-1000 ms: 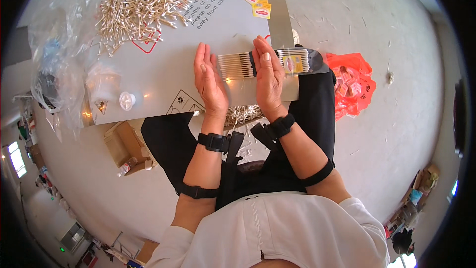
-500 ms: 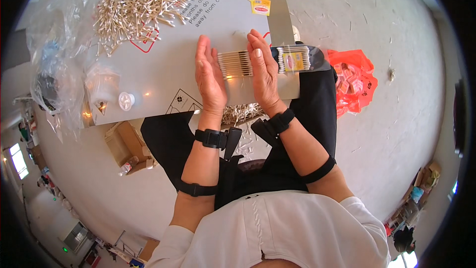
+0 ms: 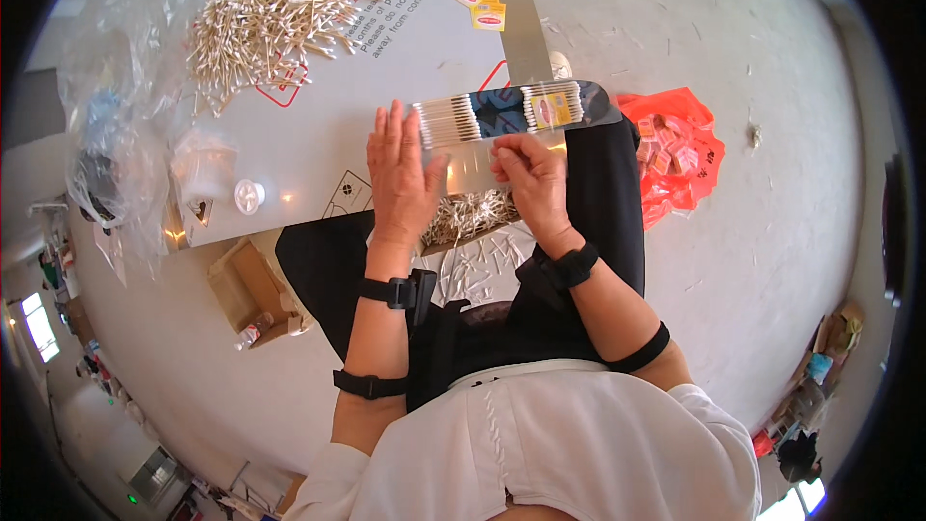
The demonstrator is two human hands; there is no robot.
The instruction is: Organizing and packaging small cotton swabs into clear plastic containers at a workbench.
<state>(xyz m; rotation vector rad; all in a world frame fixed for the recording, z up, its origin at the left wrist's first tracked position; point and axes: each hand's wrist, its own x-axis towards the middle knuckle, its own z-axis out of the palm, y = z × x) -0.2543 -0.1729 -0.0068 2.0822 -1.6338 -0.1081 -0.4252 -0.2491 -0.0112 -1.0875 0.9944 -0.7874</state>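
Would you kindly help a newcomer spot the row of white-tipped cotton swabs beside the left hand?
Over the grey printed tabletop, find the left hand. Right of its fingers lie parallel white-tipped cotton swabs, lacking the yellow card on the neighbouring row.

Grey printed tabletop (image 3: 318,140): loose swab heap (image 3: 270,19) far left; yellow packets (image 3: 489,15) far right; small white container (image 3: 249,197), translucent tub (image 3: 204,166) near left; dark strip (image 3: 500,113) bearing swab rows (image 3: 448,123) at right, its end past the edge.

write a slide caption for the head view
Left hand and right hand beside a row of cotton swabs, a loose pile on the table.
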